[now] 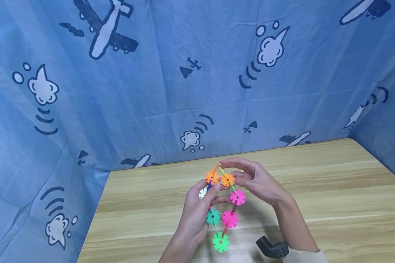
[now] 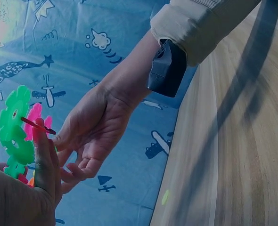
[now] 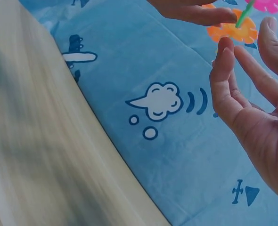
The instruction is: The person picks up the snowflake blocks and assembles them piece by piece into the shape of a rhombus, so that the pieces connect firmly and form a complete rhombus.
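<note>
Notched plastic discs, slotted together edge to face, form a loop held above the table. My left hand [image 1: 197, 204] grips its left side, thumb near a white disc [image 1: 202, 193] and a dark blue one. Two orange discs [image 1: 212, 177] stand at the top, with a yellow disc [image 1: 222, 171] edge-on between them. My right hand [image 1: 255, 180] arches over the upper right, its thumb and fingers spread apart around the orange disc [image 3: 245, 33] in the right wrist view. Pink discs [image 1: 238, 197] run down the right side, a teal disc [image 1: 213, 216] sits lower left, and a bright green disc [image 1: 220, 242] hangs lowest.
The wooden table [image 1: 135, 215] meets a blue curtain [image 1: 164, 91] printed with planes and clouds at the back and left. A yellow-green piece [image 2: 165, 197] lies on the table. A dark grey device [image 1: 272, 248] sits by my right wrist.
</note>
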Action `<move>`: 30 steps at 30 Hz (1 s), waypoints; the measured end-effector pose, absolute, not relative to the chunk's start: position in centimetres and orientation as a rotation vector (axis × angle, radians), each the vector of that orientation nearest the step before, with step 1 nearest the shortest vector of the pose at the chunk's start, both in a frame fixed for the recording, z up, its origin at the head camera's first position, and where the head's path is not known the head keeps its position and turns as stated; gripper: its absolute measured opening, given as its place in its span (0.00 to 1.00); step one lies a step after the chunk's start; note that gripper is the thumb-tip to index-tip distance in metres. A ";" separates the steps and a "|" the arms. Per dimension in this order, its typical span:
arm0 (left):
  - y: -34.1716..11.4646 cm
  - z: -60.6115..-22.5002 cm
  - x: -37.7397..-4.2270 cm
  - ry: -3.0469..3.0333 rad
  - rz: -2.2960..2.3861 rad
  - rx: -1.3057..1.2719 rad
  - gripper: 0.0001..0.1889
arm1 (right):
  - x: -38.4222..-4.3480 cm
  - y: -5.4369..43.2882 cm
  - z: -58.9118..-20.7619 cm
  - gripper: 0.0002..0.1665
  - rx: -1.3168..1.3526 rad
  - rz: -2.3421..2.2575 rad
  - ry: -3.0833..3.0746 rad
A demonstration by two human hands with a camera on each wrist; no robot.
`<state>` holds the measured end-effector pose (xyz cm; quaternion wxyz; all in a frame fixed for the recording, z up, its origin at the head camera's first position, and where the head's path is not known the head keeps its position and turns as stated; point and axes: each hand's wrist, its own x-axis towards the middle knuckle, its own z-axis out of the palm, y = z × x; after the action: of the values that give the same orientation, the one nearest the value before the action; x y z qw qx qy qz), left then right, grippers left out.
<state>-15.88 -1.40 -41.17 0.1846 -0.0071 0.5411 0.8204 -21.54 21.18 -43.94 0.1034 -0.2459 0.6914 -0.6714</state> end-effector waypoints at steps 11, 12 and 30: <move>-1.2 -41.2 -15.9 1.587 2.287 -0.047 0.21 | -22.1 22.8 -44.7 0.22 -0.354 -1.849 2.365; -1.2 -41.1 -15.9 1.591 2.288 -0.048 0.21 | -22.2 23.0 -44.8 0.23 -0.330 -1.849 2.380; -1.3 -41.2 -15.8 1.583 2.277 -0.046 0.22 | -22.7 22.4 -48.0 0.32 -0.246 -1.126 2.765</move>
<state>-15.80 -1.34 -41.17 0.1830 -0.0164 0.5611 0.8071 -22.66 22.43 -48.02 0.0730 -0.0817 0.9205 -0.3750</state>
